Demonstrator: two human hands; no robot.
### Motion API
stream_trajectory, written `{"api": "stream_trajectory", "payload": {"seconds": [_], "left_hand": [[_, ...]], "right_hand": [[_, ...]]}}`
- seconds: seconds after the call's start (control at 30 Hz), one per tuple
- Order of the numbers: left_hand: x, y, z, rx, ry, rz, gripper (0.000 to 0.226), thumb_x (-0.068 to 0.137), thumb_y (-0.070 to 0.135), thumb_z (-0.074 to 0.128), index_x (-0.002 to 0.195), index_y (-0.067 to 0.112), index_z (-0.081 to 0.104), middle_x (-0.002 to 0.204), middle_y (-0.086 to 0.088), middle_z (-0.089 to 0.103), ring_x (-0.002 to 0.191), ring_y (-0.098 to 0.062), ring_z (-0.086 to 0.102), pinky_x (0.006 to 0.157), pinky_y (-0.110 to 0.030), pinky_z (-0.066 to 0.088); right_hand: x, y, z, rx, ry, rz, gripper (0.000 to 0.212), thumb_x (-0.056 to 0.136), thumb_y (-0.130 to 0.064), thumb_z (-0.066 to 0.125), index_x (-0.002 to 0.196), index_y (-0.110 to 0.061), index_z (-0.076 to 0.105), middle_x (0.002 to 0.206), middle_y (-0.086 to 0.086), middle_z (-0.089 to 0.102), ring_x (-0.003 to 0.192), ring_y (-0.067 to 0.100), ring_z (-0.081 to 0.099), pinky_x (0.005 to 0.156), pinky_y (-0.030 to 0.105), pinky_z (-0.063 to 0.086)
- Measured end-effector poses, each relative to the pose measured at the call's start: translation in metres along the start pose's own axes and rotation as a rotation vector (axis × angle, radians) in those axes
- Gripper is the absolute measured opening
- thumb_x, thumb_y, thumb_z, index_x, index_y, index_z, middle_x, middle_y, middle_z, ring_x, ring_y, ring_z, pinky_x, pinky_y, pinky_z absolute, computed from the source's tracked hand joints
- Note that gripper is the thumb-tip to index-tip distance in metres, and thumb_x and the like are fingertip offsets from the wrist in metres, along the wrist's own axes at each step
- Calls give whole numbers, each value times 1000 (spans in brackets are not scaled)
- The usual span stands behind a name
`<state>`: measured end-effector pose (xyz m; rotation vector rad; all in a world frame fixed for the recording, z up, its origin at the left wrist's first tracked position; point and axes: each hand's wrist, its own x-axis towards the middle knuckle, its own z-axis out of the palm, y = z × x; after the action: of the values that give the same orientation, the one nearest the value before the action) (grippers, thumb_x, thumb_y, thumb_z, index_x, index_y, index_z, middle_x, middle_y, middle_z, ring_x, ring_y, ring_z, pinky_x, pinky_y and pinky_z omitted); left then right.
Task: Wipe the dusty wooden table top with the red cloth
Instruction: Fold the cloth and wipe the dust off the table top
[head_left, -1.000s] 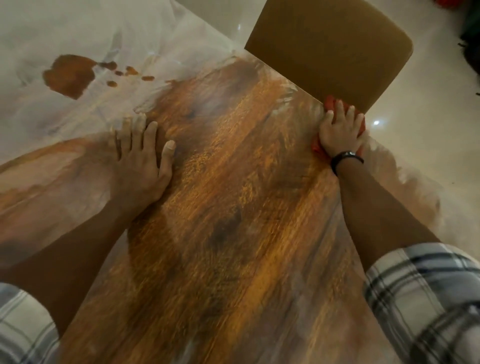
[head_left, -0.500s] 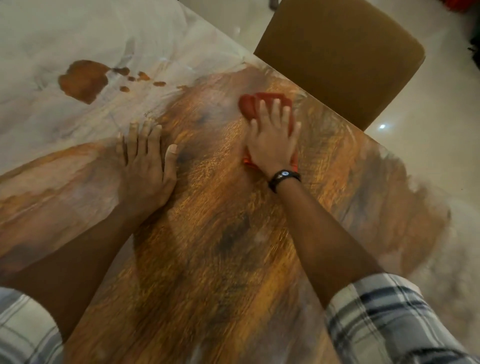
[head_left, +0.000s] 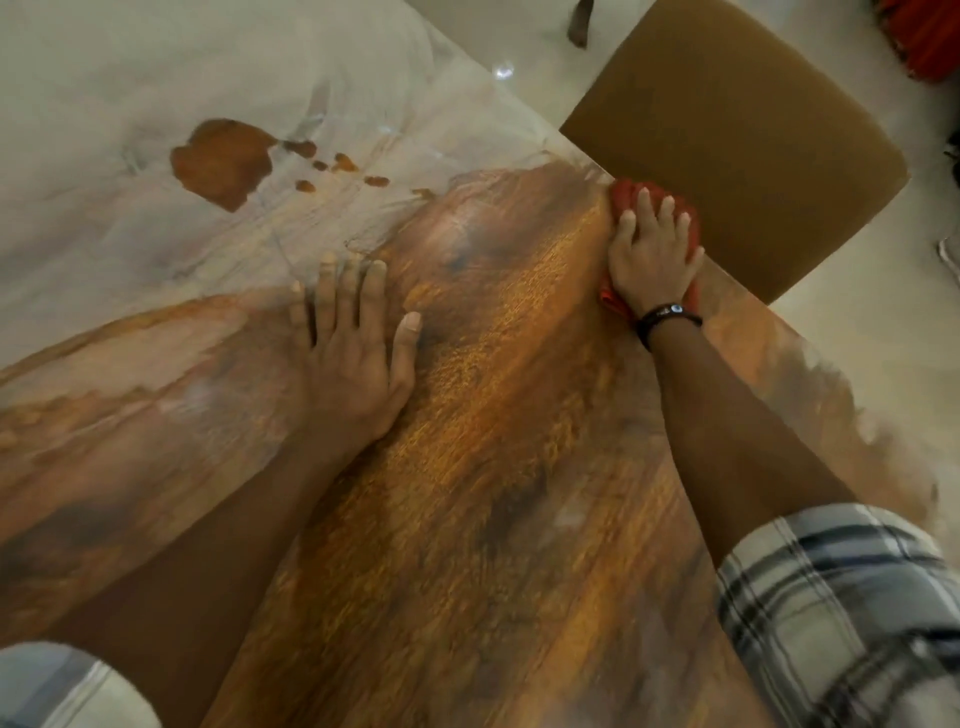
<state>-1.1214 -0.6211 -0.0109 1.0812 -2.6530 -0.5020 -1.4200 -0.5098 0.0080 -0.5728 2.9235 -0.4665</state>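
Red cloth (head_left: 626, 193) lies bunched at the far edge of the wooden table top (head_left: 493, 467), just beside the brown chair (head_left: 727, 130). The right hand (head_left: 649, 254) presses it down, fingers spread flat. The left hand (head_left: 353, 358) rests palm-down on bare wood with straight fingers, well apart from the right. Pale dust (head_left: 156, 67) covers the far-left surface.

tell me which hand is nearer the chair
Right. The right hand presses the cloth at the edge of the table, just beside the chair; the left hand lies flat farther in, away from it.
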Motion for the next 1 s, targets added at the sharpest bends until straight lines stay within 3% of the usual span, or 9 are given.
{"api": "stream_trajectory", "payload": {"seconds": [0.17,0.3,0.43,0.53,0.63,0.77,0.87,0.93,1.0], "left_hand": [[-1,-3,3,-48,-21,-43,67,102,54,11,158,17,8,167,-5,4,153,-19,-10,123,-46,-11],[-12,-3,-14,-421,163,-174,61,103,45,25,156,15,17,165,-6,14,153,-20,2,124,-48,5],[-75,-33,-59,-654,391,-522,58,99,51,25,152,29,19,157,14,10,149,-8,4,125,-42,8],[-135,-72,-87,-510,391,-600,57,97,57,24,149,33,22,154,17,14,150,-17,13,122,-45,14],[-170,-131,-94,-310,389,-747,72,94,70,19,147,23,28,157,-8,29,146,-35,25,118,-59,19],[-197,-211,-86,-261,467,-1069,74,88,81,15,149,38,20,152,-9,40,141,-38,37,111,-64,31],[-189,-199,-91,-436,518,-1098,84,88,76,13,156,27,7,165,-6,15,152,-28,16,122,-52,16],[-185,-190,-95,-598,579,-1069,86,86,76,13,157,27,10,164,-3,19,150,-22,22,123,-46,19],[-187,-190,-98,-705,691,-984,71,92,67,13,152,29,20,157,-3,32,141,-18,37,118,-42,32]], "right_hand": [[7,-121,45,-56,-165,-376,52,107,-42,23,159,-35,19,169,2,11,155,27,7,123,58,2],[-71,-192,80,-99,-204,-695,51,107,-42,25,158,-37,21,168,0,14,155,24,10,123,56,9],[-185,-195,91,-46,-267,-941,54,104,-44,23,157,-34,27,167,-1,19,155,21,13,122,53,12],[-240,-169,84,-66,-253,-1025,52,105,-44,31,156,-35,30,166,-3,23,153,19,21,118,49,20],[-227,-153,75,-159,-179,-1011,53,104,-48,32,155,-37,32,166,-6,24,151,17,25,114,46,23],[-142,-149,71,-156,-133,-731,61,99,-51,25,158,-33,25,168,-1,18,155,22,13,123,47,7],[-102,-161,74,-128,-111,-533,63,100,-52,24,159,-31,22,168,3,13,155,26,9,124,54,8],[-107,-176,81,-97,-90,-502,60,102,-51,27,159,-33,22,168,3,13,155,27,9,124,55,7],[-135,-189,89,-83,-90,-577,60,101,-51,27,159,-33,23,168,3,15,155,27,11,124,55,8]]}}
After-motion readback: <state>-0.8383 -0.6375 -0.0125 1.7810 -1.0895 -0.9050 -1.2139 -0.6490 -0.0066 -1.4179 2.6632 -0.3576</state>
